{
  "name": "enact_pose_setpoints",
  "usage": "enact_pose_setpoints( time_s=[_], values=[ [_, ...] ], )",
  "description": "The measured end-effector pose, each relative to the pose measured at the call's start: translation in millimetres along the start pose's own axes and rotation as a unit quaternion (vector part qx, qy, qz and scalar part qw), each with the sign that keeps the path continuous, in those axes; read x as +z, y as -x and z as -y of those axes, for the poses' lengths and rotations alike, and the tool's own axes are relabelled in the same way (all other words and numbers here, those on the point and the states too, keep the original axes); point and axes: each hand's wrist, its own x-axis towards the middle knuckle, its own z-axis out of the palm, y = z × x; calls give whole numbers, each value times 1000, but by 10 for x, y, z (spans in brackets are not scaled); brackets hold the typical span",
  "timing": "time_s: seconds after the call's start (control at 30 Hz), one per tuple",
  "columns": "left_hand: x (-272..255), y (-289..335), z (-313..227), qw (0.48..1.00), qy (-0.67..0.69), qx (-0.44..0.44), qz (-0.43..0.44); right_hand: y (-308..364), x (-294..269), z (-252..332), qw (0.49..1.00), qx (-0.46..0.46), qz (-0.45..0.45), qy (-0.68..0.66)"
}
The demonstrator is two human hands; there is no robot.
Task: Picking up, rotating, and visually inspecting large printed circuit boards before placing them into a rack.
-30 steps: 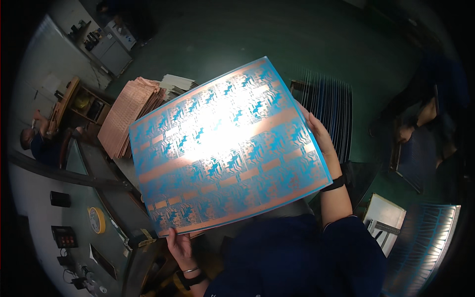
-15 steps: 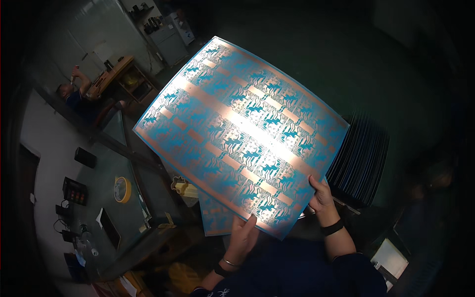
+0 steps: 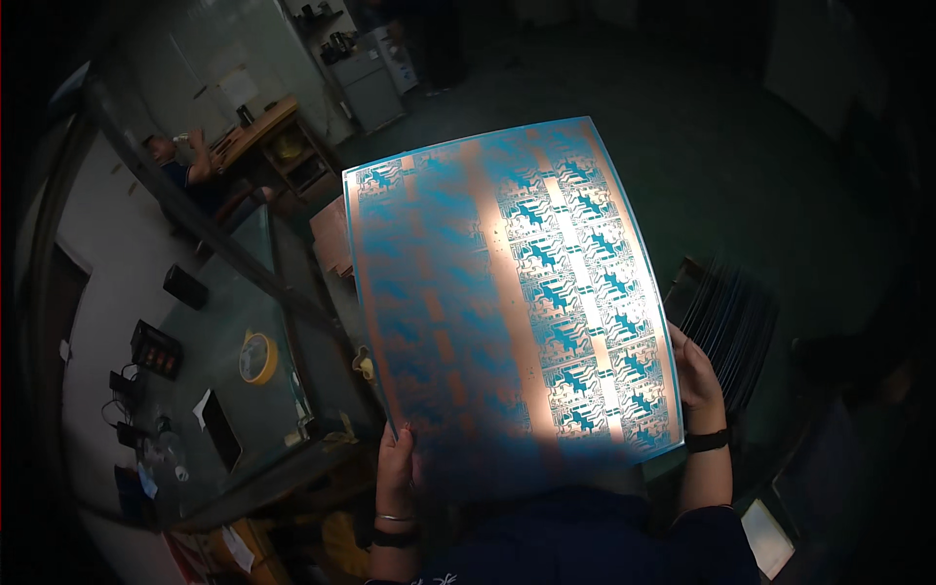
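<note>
Carefully, I hold the large, thin, rectangular blue-and-copper patterned board (image 3: 512, 292) before me, my bare left hand (image 3: 396, 463) closed on its lower left edge and my bare right hand (image 3: 695, 373) gripping its lower right edge, seemingly so that its face lies mostly uncovered.

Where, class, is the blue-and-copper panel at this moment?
In the head view, the panel is held up near the middle, between the left hand near its lower-left corner and the right hand at its right edge.

Smooth panel (image 3: 515, 297), glossy coppery metal
</note>
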Motion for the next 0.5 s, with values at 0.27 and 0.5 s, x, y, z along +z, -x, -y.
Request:
enact_pose_setpoints(
  time_s=[0.27,0.5],
  values=[
    [124,-56,-66,979,193,45,41,-174,57,-313,997,-15,-64,49],
    [508,141,605,932,314,-48,175,-318,457,-1034,996,-28,-24,-85]
  ],
)
